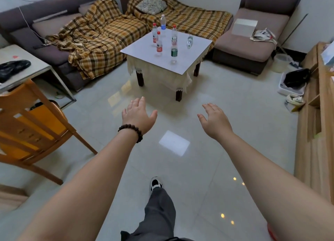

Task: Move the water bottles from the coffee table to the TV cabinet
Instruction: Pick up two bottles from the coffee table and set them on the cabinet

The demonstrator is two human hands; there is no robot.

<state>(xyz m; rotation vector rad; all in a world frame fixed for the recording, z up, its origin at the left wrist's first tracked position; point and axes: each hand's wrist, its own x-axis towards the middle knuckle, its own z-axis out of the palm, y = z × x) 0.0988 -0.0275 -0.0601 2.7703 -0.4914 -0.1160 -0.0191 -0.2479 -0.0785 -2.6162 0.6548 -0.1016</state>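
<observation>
Several clear water bottles stand on the white-topped coffee table (180,63) ahead of me. A red-label bottle (159,45) and a green-label bottle (174,50) are nearest; another red-label bottle (154,35), a blue-label bottle (163,25), a red-capped bottle (174,33) and a small tilted-looking bottle (189,41) stand behind. My left hand (138,112), with a bead bracelet at the wrist, and my right hand (215,119) are stretched out over the floor, short of the table, fingers relaxed, holding nothing. The wooden TV cabinet (321,132) runs along the right edge.
A plaid-covered sofa (101,42) wraps behind and left of the table. A brown seat (253,40) with a white box stands back right. A wooden chair (32,132) and a side table (27,67) are on the left. Glossy tiled floor lies between me and the table.
</observation>
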